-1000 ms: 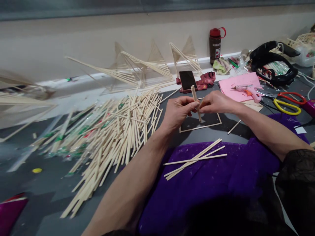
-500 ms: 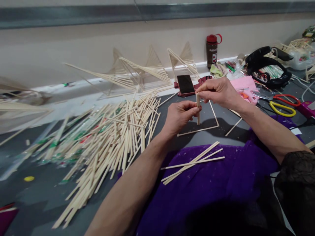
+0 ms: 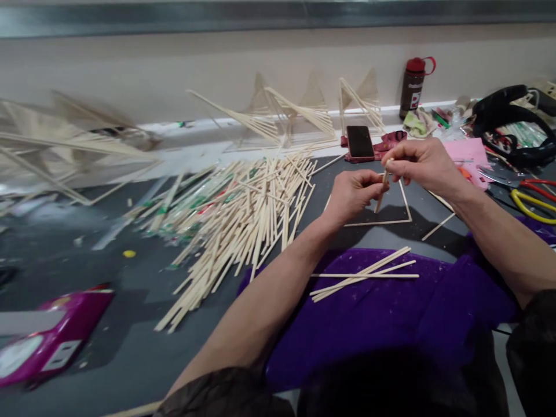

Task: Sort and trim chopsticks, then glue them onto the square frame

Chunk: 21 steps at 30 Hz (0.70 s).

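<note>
My left hand (image 3: 358,194) pinches pale wooden chopsticks (image 3: 380,197) in its fingertips, held nearly upright and slightly tilted. At their top end, the thumb and fingers of my right hand (image 3: 419,165) are closed on them too. They look like a pair pressed together, but I cannot tell the exact number. Just beneath, a square frame of joined sticks (image 3: 377,223) lies on the grey table, partly hidden by my hands. Several loose chopsticks (image 3: 369,275) cross one another on the purple cloth (image 3: 347,341) nearer to me.
A large heap of chopsticks (image 3: 260,214), some in plastic sleeves, spreads to the left. Stick structures (image 3: 304,113) stand along the wall. Behind my hands are a phone (image 3: 360,142) and a bottle (image 3: 412,87); scissors (image 3: 532,202) lie right. A magenta package (image 3: 65,330) sits at left.
My view has turned left, so everything sits further right and the magenta package shows more fully. The held chopsticks have gone from upright to slightly tilted; both hands keep hold of them.
</note>
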Available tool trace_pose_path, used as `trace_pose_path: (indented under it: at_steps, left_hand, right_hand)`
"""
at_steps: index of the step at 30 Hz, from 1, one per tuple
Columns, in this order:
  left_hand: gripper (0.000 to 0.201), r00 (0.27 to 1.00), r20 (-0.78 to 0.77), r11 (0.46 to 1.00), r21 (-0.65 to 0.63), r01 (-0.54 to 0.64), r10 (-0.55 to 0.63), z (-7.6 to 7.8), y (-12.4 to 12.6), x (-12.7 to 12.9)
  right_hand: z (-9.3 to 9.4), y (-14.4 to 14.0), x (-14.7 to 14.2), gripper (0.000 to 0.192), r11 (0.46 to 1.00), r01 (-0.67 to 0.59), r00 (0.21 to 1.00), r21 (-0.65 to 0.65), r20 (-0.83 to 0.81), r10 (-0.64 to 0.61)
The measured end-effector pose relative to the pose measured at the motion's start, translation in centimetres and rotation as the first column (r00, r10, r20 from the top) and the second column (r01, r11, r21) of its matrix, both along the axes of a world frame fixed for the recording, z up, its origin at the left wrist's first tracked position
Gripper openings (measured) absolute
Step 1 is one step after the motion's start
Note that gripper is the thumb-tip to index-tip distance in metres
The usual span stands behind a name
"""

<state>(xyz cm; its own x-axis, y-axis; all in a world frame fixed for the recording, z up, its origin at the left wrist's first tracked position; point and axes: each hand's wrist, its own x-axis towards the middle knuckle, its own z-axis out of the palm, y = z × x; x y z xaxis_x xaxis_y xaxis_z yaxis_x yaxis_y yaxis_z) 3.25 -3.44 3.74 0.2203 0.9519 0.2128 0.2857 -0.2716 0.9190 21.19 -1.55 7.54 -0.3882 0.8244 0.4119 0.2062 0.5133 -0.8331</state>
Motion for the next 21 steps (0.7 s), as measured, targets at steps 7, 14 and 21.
trace_pose_path:
  at_steps: [7,14,21]
  left_hand:
    - [0.022,1.0,0.005,0.999,0.035,-0.018,0.018,-0.7,-0.2,0.4]
    - [0.031,0.996,-0.029,0.997,0.029,-0.078,0.079,1.3,0.1,-2.2]
    - [0.008,0.797,-0.537,0.937,-0.036,-0.349,0.276,2.7,1.6,-9.2]
  right_hand:
    - [-0.7,0.2,-0.2,0.015,0.997,-0.035,0.999,-0.064,-0.039,0.033]
    - [-0.3,0.3,0.3,0.011,0.997,0.073,0.996,0.011,-0.058,-0.072]
    - [0.2,0.9,0.8,0.015,0.991,0.132,0.986,0.0,-0.099,-0.131]
